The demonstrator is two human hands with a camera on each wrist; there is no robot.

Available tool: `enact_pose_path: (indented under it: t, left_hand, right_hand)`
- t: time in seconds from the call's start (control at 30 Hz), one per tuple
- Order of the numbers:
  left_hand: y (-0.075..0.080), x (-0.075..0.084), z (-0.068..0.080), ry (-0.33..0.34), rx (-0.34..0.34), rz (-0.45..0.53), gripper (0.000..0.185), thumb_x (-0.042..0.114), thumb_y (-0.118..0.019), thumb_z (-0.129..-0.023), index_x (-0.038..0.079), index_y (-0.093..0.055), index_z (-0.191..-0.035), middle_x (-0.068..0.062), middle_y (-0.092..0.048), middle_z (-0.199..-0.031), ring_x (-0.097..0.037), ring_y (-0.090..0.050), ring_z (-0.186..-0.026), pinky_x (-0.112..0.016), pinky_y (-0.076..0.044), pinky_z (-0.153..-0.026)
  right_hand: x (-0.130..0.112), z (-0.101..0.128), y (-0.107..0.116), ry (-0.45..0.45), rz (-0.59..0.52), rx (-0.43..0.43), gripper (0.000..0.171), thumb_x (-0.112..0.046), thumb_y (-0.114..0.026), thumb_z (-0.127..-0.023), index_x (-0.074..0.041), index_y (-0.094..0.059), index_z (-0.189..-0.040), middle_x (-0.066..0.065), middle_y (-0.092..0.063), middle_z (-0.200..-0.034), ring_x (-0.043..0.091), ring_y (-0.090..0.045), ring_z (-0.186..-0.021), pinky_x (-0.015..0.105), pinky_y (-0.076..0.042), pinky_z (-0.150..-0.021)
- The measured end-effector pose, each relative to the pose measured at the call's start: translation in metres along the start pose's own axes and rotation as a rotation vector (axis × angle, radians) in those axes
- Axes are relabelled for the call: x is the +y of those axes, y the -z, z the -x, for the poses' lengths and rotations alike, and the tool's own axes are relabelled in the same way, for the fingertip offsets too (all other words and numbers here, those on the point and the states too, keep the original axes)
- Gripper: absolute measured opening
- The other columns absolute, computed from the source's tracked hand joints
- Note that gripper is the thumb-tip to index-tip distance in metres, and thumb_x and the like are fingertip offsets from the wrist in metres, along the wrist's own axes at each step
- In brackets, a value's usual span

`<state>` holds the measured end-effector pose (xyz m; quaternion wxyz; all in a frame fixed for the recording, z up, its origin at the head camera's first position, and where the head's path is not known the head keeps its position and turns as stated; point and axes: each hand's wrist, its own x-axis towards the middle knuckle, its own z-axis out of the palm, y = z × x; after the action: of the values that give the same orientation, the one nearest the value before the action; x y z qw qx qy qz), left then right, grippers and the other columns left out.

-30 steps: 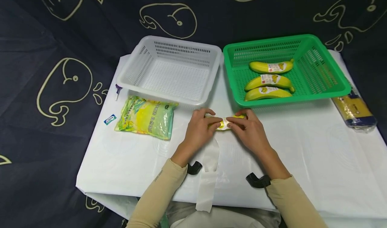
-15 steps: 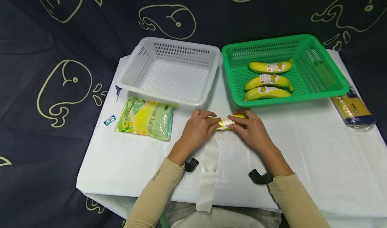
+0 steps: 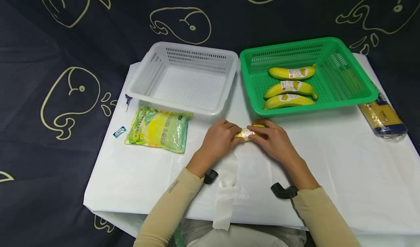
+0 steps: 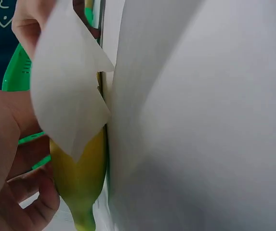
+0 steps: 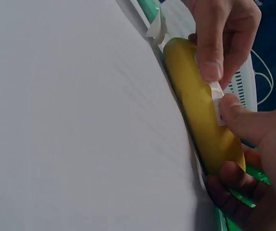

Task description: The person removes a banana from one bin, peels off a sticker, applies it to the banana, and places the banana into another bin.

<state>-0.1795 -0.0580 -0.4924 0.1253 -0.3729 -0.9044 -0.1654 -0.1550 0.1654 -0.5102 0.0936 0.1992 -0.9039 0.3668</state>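
A yellow banana (image 3: 245, 133) with a white printed label lies sideways between my two hands, close over the table. My left hand (image 3: 219, 137) holds its left part, thumb and fingers at the label's edge. From the other side my right hand (image 3: 273, 137) grips it, thumb on the label (image 5: 218, 107) and fingers curled underneath. In the left wrist view, a white paper strip (image 4: 70, 86) covers the banana's middle, while its narrow greenish end (image 4: 85, 214) shows below. Much of the banana is hidden by my fingers in the head view.
A green basket (image 3: 361, 99) with three labelled bananas stands at the back right, beside a white basket (image 3: 183, 106). Left lie a yellow-green bag (image 3: 159, 128), a small packet (image 3: 119, 132) and a purple item (image 3: 128, 98). A blue-gold package (image 3: 384, 117) lies right. A paper strip (image 3: 224, 203) overhangs the front edge.
My left hand has shifted slightly right along the banana, its fingers now further over the label. The right hand moved slightly right early on, showing more of the label, then stayed there.
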Motion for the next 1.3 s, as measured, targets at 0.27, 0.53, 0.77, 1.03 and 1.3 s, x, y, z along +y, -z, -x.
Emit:
enact_pose_path:
  t: [0.27, 0.53, 0.77, 1.03, 1.3]
  left_hand:
    - [0.004, -0.007, 0.001, 0.012, -0.081, 0.122, 0.035, 0.035, -0.076, -0.083, 0.013, -0.072, -0.109, 0.002, -0.070, -0.106, -0.017, -0.056, -0.093, -0.028, -0.047, -0.080]
    - [0.006, -0.016, 0.002, 0.060, -0.153, 0.254, 0.041, 0.035, -0.076, -0.083, 0.012, -0.070, -0.116, 0.001, -0.068, -0.111, -0.017, -0.056, -0.102, -0.028, -0.045, -0.088]
    - [0.004, -0.019, 0.005, -0.016, -0.092, 0.162, 0.040, 0.038, -0.073, -0.085, 0.013, -0.071, -0.115, 0.001, -0.068, -0.114, -0.019, -0.059, -0.101, -0.031, -0.045, -0.087]
    - [0.006, -0.030, 0.005, 0.089, -0.187, 0.295, 0.033, 0.037, -0.069, -0.088, 0.021, -0.071, -0.118, 0.011, -0.066, -0.116, -0.012, -0.060, -0.103, -0.027, -0.043, -0.089]
    - [0.002, -0.026, 0.007, 0.214, -0.154, 0.388, 0.031, 0.041, -0.068, -0.089, 0.024, -0.073, -0.114, 0.012, -0.068, -0.111, -0.010, -0.060, -0.104, -0.029, -0.043, -0.090]
  right_hand:
    - [0.005, -0.003, 0.006, -0.093, -0.016, -0.052, 0.050, -0.033, -0.079, -0.079, -0.013, -0.067, -0.123, 0.006, -0.064, -0.113, 0.019, -0.058, -0.084, 0.035, -0.047, -0.070]
    - [0.000, 0.001, 0.006, -0.046, 0.018, -0.096, 0.044, -0.037, -0.072, -0.086, -0.029, -0.063, -0.129, 0.009, -0.055, -0.125, 0.016, -0.054, -0.080, 0.038, -0.044, -0.070]
    - [0.003, 0.002, 0.002, 0.035, 0.090, -0.038, 0.038, -0.032, -0.075, -0.084, -0.024, -0.069, -0.121, 0.007, -0.058, -0.125, 0.026, -0.057, -0.105, 0.049, -0.047, -0.080]
    - [0.006, -0.004, 0.002, 0.017, 0.070, -0.093, 0.038, -0.035, -0.073, -0.085, -0.025, -0.069, -0.122, 0.006, -0.059, -0.125, 0.026, -0.056, -0.109, 0.050, -0.046, -0.084]
    - [-0.011, -0.010, 0.001, -0.149, 0.070, -0.095, 0.042, -0.051, -0.073, -0.080, -0.022, -0.073, -0.111, 0.001, -0.065, -0.113, 0.023, -0.060, -0.092, 0.046, -0.047, -0.076]
